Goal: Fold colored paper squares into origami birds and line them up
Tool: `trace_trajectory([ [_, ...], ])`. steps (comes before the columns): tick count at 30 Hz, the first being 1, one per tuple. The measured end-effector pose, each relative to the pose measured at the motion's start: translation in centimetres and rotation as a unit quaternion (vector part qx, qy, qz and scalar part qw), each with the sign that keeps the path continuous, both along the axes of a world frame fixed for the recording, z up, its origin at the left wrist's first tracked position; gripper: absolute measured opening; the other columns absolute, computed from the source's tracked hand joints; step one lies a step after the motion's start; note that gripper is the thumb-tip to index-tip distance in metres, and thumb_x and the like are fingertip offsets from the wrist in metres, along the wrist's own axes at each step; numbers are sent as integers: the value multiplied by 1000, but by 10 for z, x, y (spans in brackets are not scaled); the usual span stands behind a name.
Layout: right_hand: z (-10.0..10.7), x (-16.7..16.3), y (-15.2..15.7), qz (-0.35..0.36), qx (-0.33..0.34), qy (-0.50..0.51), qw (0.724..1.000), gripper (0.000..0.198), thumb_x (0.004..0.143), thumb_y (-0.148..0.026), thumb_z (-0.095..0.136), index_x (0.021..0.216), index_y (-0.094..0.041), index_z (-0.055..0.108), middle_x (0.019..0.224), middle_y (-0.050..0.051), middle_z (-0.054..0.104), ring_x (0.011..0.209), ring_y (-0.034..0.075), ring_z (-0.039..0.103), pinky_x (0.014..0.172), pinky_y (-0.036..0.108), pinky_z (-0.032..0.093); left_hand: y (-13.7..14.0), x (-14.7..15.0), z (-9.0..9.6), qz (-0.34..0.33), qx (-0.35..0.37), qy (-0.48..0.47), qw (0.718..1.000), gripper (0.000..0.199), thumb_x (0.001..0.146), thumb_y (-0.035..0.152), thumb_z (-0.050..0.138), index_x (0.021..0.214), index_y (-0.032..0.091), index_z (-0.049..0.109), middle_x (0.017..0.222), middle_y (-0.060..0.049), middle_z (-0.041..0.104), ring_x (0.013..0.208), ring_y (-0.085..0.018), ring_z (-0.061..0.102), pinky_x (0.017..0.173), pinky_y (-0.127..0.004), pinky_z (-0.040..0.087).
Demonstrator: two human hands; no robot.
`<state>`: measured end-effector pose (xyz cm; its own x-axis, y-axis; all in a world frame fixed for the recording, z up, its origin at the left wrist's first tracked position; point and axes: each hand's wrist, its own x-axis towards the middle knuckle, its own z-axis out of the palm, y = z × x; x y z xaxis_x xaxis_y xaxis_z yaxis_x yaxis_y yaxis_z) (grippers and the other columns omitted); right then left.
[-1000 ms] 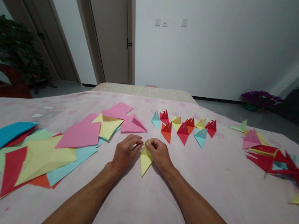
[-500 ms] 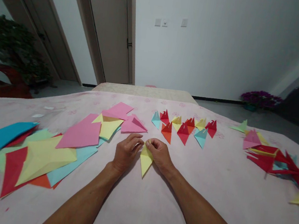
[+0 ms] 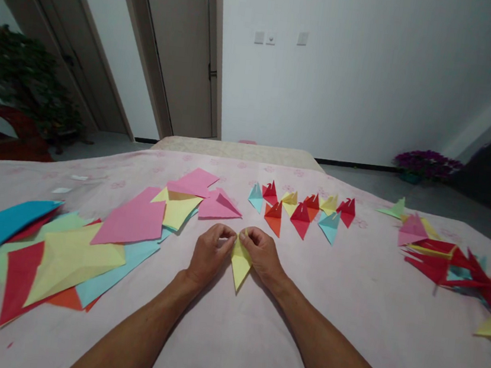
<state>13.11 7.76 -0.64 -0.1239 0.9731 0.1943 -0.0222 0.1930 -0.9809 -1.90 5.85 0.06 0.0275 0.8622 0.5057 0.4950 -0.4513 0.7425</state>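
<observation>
Between my two hands is a yellow folded paper (image 3: 241, 265), its long point hanging toward me and its upper end partly covered by my fingers. My left hand (image 3: 211, 252) pinches the upper left edge with thumb and forefinger. On the other side, my right hand (image 3: 262, 253) grips the top right edge between thumb and bent fingers. Just beyond my hands lies a folded pink paper (image 3: 220, 205). Several small folded paper cranes (image 3: 300, 216) in red, orange, yellow and light blue stand in rows behind and to the right.
Loose coloured paper sheets (image 3: 79, 256) overlap on the left of the pink-white tablecloth (image 3: 345, 316). More folded paper pieces (image 3: 454, 266) are heaped at the right. Beyond the table are a door (image 3: 177, 44), a leafy plant (image 3: 17, 78) and purple flowers (image 3: 427, 164).
My left thumb and forefinger have closed in on the yellow paper's upper edge. The paper's lower point has shifted slightly right. My right hand has hardly moved.
</observation>
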Motion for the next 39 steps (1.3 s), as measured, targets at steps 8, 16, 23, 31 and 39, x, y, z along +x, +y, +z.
trace_trajectory([
  [8, 0, 0, 0, -9, 4, -12, 1000, 22, 79, -39, 65, 75, -17, 62, 70, -1, 56, 65, 13, 49, 59, 24, 39, 2, 5, -3, 19, -4, -81, 997, 4, 83, 21, 64, 85, 19, 62, 80, 0, 68, 75, -14, 66, 75, -26, 54],
  [16, 2, 0, -1, -16, -9, -14, 1000, 23, 78, -38, 66, 74, -16, 63, 67, -2, 55, 63, 12, 48, 59, 25, 38, 3, -1, -8, -4, 60, -46, 997, 14, 84, 16, 63, 97, 20, 64, 88, -1, 71, 81, -15, 69, 78, -27, 56],
  [23, 3, 1, -1, -15, -4, -18, 1000, 23, 79, -39, 65, 73, -16, 64, 68, -1, 57, 63, 13, 49, 59, 25, 39, 3, -3, -8, 0, 92, -7, 996, 20, 86, 15, 62, 105, 21, 63, 90, -2, 72, 81, -15, 69, 77, -27, 56],
  [31, 2, 0, -1, -14, -14, -10, 1000, 24, 78, -40, 66, 75, -16, 64, 68, 0, 57, 63, 13, 49, 58, 24, 39, 2, -2, -6, 11, 110, 16, 994, 21, 87, 18, 60, 107, 21, 62, 88, -2, 71, 79, -15, 69, 77, -28, 54],
  [39, 1, -1, -2, -22, 20, -39, 999, 22, 82, -39, 62, 76, -18, 61, 70, -1, 58, 65, 14, 51, 61, 25, 41, -4, 1, 1, 16, 70, 16, 997, 10, 88, 20, 58, 97, 21, 60, 86, -2, 68, 80, -16, 66, 73, -27, 51],
])
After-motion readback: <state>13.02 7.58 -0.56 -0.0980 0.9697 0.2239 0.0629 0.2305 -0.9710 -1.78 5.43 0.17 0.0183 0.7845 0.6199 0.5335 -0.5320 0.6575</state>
